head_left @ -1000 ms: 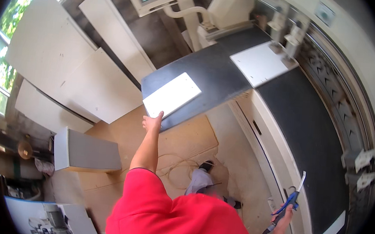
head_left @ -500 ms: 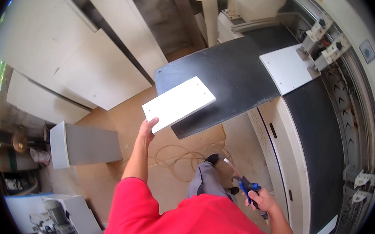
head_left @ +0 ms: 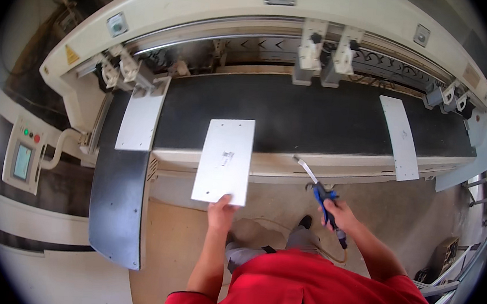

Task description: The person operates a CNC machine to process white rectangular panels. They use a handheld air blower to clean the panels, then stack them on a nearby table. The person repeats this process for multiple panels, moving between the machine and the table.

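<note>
Left hand (head_left: 223, 208), grip closed on white board (head_left: 224, 162), dark marking (head_left: 227, 159) illegible, right hand (head_left: 338, 213), grip wrapped around nozzle gun (head_left: 322, 192), handle partly hidden

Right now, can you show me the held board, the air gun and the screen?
Held board (head_left: 223, 163), head view: middle of its face.
Air gun (head_left: 323, 195), head view: its body.
Screen (head_left: 22, 161), head view: its middle.
</note>
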Demonstrator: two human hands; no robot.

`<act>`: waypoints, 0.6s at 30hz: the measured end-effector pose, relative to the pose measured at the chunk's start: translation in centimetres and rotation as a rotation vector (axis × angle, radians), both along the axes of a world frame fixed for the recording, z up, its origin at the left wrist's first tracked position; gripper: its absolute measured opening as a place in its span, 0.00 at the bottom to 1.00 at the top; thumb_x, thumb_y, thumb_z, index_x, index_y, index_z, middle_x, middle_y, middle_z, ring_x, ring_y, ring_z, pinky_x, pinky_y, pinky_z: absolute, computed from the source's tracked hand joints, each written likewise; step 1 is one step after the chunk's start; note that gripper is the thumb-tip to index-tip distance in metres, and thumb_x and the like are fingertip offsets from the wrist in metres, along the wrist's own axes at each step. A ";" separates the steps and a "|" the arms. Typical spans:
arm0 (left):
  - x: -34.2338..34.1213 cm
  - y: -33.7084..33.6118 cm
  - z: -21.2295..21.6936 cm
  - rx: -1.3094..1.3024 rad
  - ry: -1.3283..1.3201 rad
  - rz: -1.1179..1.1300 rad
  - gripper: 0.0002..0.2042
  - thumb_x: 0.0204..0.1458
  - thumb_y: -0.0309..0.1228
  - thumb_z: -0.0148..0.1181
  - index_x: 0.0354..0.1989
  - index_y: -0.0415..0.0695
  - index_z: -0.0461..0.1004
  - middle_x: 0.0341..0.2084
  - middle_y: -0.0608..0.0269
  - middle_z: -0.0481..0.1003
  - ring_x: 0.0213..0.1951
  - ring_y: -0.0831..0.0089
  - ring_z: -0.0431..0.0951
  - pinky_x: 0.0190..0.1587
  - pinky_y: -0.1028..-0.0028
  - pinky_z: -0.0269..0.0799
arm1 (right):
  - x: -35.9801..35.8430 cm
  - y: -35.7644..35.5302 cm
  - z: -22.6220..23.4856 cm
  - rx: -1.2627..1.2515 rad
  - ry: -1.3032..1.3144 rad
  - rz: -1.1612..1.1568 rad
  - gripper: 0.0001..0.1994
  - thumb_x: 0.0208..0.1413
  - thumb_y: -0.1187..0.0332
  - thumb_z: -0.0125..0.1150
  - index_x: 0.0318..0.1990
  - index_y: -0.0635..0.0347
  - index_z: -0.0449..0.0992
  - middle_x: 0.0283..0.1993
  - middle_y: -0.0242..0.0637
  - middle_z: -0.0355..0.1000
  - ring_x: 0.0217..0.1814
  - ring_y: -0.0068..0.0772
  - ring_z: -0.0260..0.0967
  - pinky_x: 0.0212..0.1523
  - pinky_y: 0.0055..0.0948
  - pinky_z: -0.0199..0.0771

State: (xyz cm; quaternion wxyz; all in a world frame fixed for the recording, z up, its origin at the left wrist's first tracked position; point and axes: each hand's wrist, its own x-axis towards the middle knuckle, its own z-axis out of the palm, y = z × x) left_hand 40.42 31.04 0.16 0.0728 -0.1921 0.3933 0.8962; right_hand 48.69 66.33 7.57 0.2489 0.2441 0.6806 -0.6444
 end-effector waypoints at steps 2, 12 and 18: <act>-3.2 9.0 -1.2 -0.010 -0.055 -0.105 0.17 0.50 0.23 0.58 0.50 0.38 0.69 0.40 0.60 0.76 0.39 0.67 0.78 0.34 0.70 0.78 | 2.4 6.4 -1.8 0.023 -0.019 0.077 0.25 0.63 0.46 0.47 0.42 0.64 0.70 0.21 0.40 0.70 0.12 0.24 0.63 0.13 0.26 0.62; -12.9 31.6 -4.7 -0.236 -0.510 -0.390 0.17 0.54 0.38 0.61 0.47 0.40 0.71 0.34 0.55 0.77 0.33 0.60 0.80 0.34 0.65 0.78 | 4.2 19.6 -0.8 -0.084 0.104 -0.301 0.28 0.63 0.45 0.47 0.44 0.68 0.71 0.25 0.44 0.74 0.12 0.27 0.64 0.14 0.24 0.64; -14.9 31.5 -2.7 -1.854 0.890 -0.756 0.24 0.47 0.39 0.64 0.52 0.43 0.72 0.59 0.50 0.63 0.61 0.53 0.63 0.57 0.58 0.65 | 3.3 22.1 -0.4 -0.109 0.131 -0.290 0.29 0.63 0.44 0.45 0.45 0.68 0.70 0.28 0.45 0.75 0.13 0.26 0.65 0.15 0.24 0.64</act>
